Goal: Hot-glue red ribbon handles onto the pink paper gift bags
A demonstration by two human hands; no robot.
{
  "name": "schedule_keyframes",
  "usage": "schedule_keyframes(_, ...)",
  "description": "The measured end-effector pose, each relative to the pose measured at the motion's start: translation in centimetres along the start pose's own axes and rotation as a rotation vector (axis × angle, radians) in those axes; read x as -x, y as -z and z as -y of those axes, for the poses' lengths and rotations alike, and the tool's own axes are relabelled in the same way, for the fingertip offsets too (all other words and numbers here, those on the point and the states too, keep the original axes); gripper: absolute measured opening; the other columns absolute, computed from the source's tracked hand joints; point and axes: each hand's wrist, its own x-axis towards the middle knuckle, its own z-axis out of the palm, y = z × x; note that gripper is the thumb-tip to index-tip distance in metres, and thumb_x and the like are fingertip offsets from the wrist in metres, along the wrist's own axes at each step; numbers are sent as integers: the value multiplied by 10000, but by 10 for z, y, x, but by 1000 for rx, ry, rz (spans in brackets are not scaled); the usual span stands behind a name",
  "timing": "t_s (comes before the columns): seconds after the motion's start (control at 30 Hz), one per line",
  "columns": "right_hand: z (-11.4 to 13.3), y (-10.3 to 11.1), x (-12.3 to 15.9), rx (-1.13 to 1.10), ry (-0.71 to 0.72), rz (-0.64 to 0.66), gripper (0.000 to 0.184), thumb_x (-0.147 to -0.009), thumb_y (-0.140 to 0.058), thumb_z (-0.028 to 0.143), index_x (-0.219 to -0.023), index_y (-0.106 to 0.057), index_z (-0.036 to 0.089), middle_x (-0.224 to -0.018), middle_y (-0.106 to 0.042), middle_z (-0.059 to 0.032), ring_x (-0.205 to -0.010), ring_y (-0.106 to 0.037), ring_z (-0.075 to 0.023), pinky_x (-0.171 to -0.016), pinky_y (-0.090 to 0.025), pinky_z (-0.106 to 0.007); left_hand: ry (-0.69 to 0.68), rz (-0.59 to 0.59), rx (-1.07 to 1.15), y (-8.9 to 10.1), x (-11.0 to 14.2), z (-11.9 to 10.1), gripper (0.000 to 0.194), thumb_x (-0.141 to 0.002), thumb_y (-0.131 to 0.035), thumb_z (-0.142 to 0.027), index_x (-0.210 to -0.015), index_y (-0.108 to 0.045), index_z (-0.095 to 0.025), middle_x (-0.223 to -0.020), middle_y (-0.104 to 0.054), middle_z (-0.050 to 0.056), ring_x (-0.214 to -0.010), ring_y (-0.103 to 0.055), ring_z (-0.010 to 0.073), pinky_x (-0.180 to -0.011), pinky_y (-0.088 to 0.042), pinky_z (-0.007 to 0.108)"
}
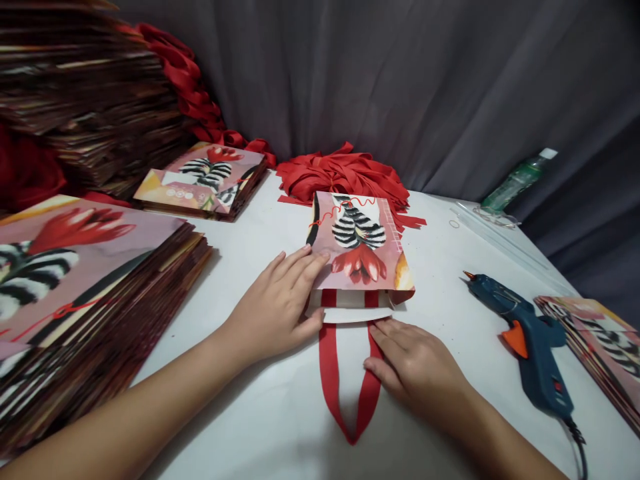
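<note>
A printed paper bag (pixel 359 243) with zebra stripes and a red flower lies on the white table, its mouth towards me. A red ribbon handle (pixel 329 373) loops out of that mouth. Across the ribbon at the opening lies a white paper strip (pixel 357 315). My left hand (pixel 277 300) rests with fingers stretched out on the bag's left edge, its thumb by the strip's left end. My right hand (pixel 413 360) lies with extended fingertips on the strip's right end, its thumb close to the ribbon.
A blue glue gun (pixel 525 340) lies to the right, near another bag stack (pixel 600 333). Red ribbons (pixel 345 173) are heaped behind the bag. Stacked bags (pixel 100 267) fill the left, with a smaller stack (pixel 200 177) behind. A green bottle (pixel 515 183) leans at the back right.
</note>
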Motion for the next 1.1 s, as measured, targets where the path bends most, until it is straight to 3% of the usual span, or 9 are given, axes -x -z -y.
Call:
schedule_keyframes(0.23, 6, 14, -8, -46, 14, -233, 280, -948, -494, 216, -874, -742, 107, -900, -768, -114, -768, -723, -236, -691, -594, -355, -6, 1, -12, 1, 1, -1, 706, -854, -486, -309, -1489, -208, -175, -1486, -450, 132, -1400, -370, 331, -1142, -311, 538)
schedule_keyframes(0.3, 6, 17, -12, -35, -15, -232, 281, -946, -489, 228, -913, -737, 101, -940, -766, -120, -751, -721, -233, -657, -586, -341, -14, 1, -18, 2, 2, -1, 710, -851, -495, -300, -1485, -202, -170, -1486, -449, 136, -1399, -368, 332, -1137, -318, 540)
schedule_keyframes(0.37, 4, 19, -17, 0, -69, -108, 365, -971, -441, 306, -1063, -710, 77, -1086, -738, -148, -765, -727, -244, -608, -579, -342, -25, 0, -26, 2, 2, -1, 718, -851, -501, -292, -1485, -188, -164, -1487, -447, 141, -1401, -363, 332, -1135, -322, 542)
schedule_keyframes(0.47, 1, 18, -26, 49, -178, 199, 471, -986, -387, 407, -1222, -638, 87, -1220, -682, -161, -773, -730, -260, -562, -562, -353, -34, 3, -32, 3, 3, -1, 728, -855, -500, -294, -1489, -166, -163, -1489, -442, 147, -1402, -360, 335, -1135, -321, 547)
schedule_keyframes(0.6, 2, 20, -42, 37, -289, 443, 451, -993, -373, 464, -1122, -667, 147, -1103, -713, -130, -796, -721, -272, -582, -541, -348, -26, 13, -24, 3, 4, -1, 709, -858, -497, -299, -1484, -190, -169, -1489, -440, 144, -1401, -359, 336, -1138, -317, 547)
schedule_keyframes(0.77, 7, 24, -51, 44, -351, 538, 492, -1001, -335, 512, -1163, -645, 166, -1112, -700, -123, -828, -712, -286, -603, -522, -355, -37, -9, -19, 1, 4, 0, 690, -856, -513, -301, -1468, -237, -143, -1482, -449, 149, -1396, -363, 337, -1136, -319, 543)
schedule_keyframes(1.1, 9, 25, -56, 47, -400, 592, 472, -1019, -311, 481, -1119, -650, 169, -1092, -701, -89, -851, -706, -280, -596, -501, -350, -41, -16, -24, 1, 4, 0, 724, -861, -508, -305, -1494, -183, -165, -1485, -446, 140, -1394, -364, 338, -1128, -330, 542)
